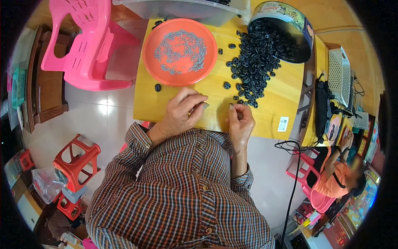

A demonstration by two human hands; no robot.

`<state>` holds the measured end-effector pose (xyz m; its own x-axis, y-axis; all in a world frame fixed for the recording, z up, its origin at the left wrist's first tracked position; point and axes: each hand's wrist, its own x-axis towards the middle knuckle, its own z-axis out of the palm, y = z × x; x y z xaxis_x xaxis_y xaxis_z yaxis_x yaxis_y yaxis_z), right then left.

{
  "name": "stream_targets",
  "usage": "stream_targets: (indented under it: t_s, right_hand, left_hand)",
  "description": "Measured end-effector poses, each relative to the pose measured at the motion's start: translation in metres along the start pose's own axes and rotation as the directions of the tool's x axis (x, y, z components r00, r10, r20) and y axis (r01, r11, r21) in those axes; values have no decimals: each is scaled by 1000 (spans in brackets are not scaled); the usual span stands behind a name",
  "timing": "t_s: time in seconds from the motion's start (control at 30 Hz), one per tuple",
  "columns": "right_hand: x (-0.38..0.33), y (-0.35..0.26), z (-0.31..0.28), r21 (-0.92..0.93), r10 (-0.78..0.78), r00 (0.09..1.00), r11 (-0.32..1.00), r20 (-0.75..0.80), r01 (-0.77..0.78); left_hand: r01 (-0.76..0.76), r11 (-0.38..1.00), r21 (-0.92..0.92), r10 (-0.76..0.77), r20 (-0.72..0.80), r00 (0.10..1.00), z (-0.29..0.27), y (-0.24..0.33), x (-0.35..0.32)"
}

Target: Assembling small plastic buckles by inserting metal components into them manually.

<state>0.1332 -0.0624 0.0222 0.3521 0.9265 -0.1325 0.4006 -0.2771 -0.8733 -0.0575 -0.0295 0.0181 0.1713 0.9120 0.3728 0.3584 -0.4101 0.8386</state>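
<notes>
My left hand (185, 111) is over the near edge of the yellow table, just below an orange-red round plate (149, 71). Its thumb and fingers are pinched together, and whatever lies between them is too small to make out. Across a short gap, my right hand (241, 121) is also closed in a pinch; a dark speck shows at its fingertips, too small to name. Many small grey metal pins (195, 50) lie scattered on the plate. To the right spreads a heap of small black oval pieces with holes (255, 62), spilling from a round tin (304, 45) tipped on its side.
A translucent plastic bin (186, 11) stands at the table's far edge. A white label (283, 123) sits on the near right of the yellow table (265, 120). Left is a pink chair (89, 62); a red stool (76, 162) stands lower. At right, another person (336, 176) sits.
</notes>
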Motion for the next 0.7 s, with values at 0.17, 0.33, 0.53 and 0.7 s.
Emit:
stream_targets:
  t_s: [0.17,0.33,0.53,0.7]
  right_hand:
    - [4,-18,-6,590,262,931,721,254,-363]
    - [6,-18,-7,637,236,929,678,285,-367]
    - [2,-15,-6,640,180,941,694,288,-329]
    - [-6,-22,-3,510,241,935,788,259,-344]
  left_hand:
    - [307,911,-275,-228,285,931,14,-1,7]
    - [593,646,-480,-411,437,800,24,7,20]
    - [651,585,-484,-395,531,750,32,6,23]
    - [656,614,-439,-407,535,740,31,4,21]
